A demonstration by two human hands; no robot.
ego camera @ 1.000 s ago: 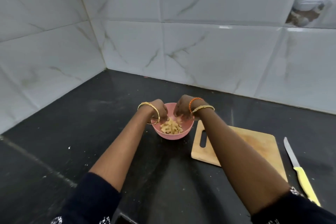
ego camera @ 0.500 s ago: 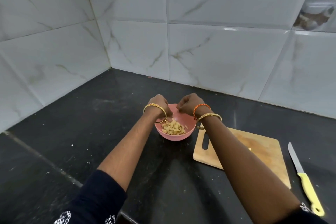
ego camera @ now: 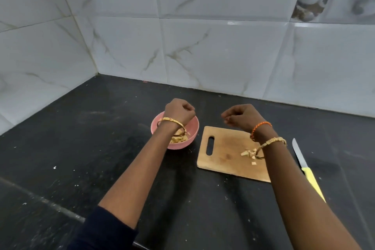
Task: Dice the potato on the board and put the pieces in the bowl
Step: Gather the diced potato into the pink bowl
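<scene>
Change: right hand (ego camera: 241,115) moved off round pink plastic bowl (ego camera: 157,126) toward rectangular wooden cutting board (ego camera: 223,158)
Hands: left hand (ego camera: 179,110) and right both curled, empty
Remaining: pale diced potato scraps (ego camera: 248,153) on board

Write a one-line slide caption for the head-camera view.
Left hand over the pink bowl of diced potato, right hand above the board; a few pieces remain.

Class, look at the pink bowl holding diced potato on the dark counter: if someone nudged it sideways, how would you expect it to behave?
The pink bowl looks like thin plastic, so probably light; it would likely slide on the smooth black counter rather than resist. Its base seems narrower than its rim, so a push near the rim might tip it. The diced potato inside adds some weight low down, which should steady it.
</scene>
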